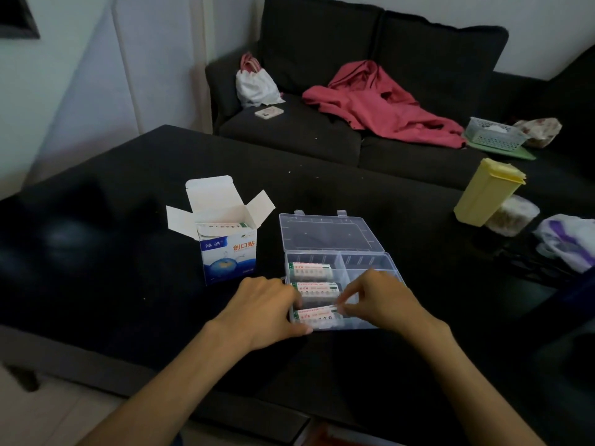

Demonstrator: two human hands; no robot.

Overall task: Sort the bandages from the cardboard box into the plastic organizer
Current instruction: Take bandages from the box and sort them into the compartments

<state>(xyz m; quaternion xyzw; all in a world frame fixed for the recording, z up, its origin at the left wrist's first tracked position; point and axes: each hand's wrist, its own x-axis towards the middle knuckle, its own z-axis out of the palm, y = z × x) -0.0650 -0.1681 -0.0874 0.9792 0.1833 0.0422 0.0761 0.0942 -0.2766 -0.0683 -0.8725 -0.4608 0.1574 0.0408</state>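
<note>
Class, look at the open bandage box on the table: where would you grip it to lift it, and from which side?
Grip the cardboard box across its printed side walls, below the flaps, coming from above and the near side. It stands upright, and the four flaps splay open at the top, so they would fold under fingers.

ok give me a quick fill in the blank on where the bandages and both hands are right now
1. The cardboard box stands with its flaps ____.
2. The organizer holds bandage stacks in its ____ column of compartments.
3. The right hand pinches the bandages in the ____ compartment.
4. The left hand rests at the organizer's ____ edge.

Missing: open; left; nearest; left
</note>
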